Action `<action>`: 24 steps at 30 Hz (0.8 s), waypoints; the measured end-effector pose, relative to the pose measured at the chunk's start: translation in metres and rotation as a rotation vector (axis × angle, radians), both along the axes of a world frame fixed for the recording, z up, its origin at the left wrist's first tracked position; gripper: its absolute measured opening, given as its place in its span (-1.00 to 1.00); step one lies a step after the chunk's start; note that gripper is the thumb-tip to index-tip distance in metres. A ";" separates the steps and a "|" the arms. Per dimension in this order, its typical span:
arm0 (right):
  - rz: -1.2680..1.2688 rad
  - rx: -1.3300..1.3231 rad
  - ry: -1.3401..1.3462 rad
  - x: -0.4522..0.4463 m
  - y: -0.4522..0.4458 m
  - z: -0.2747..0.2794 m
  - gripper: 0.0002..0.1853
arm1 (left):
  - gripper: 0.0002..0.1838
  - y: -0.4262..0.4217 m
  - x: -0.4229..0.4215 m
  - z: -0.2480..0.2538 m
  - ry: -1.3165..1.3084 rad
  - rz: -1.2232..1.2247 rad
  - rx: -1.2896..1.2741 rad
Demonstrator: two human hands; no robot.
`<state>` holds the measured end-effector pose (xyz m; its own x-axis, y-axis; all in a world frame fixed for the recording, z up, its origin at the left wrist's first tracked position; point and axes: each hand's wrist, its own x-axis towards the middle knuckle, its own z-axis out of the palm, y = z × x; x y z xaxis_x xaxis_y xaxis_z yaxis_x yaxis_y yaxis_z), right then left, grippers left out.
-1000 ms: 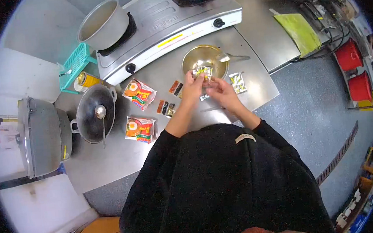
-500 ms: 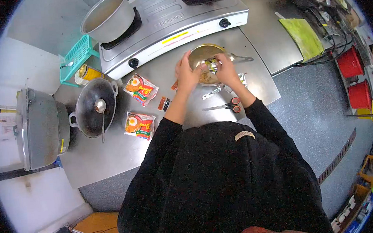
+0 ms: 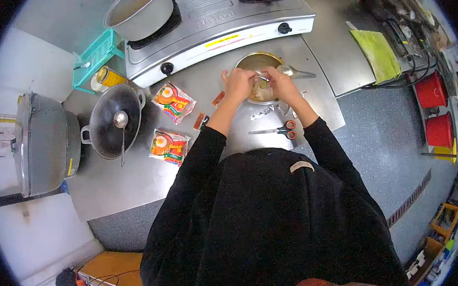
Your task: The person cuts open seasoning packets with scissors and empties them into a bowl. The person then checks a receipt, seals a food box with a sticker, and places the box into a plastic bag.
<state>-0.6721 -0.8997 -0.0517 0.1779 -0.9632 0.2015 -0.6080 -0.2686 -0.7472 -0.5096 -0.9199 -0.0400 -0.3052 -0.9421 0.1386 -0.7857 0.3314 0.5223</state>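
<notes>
Both my hands are over a metal bowl point(image 3: 252, 60) with some light-brown stuff at its bottom. My left hand point(image 3: 240, 85) and my right hand point(image 3: 283, 86) pinch a small foil sachet point(image 3: 261, 78) between them, mostly covered by the fingers. A metal spoon point(image 3: 305, 74) leans in the bowl, its handle out over the right rim. Below the bowl lie a silver sachet point(image 3: 261, 113) and scissors point(image 3: 278, 131) with black and red handles. Left of my left forearm are a reddish sachet point(image 3: 218, 98) and a dark-ended one point(image 3: 201, 120).
Two noodle packets point(image 3: 174, 102) lie left on the steel table. Beyond them stands a wok point(image 3: 112, 124) with a ladle point(image 3: 121, 120) in it. A gas stove point(image 3: 215, 24) at the back carries a large pot point(image 3: 140, 16), its right burner lit. A green cloth point(image 3: 376, 54) lies right.
My hands have drawn closer together over the bowl, and the foil sachet is more hidden by my fingers. The whole view has shifted slightly.
</notes>
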 end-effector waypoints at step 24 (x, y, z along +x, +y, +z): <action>-0.086 0.001 0.286 0.007 -0.008 0.004 -0.55 | -0.83 -0.003 0.002 0.000 -0.087 -0.114 -0.059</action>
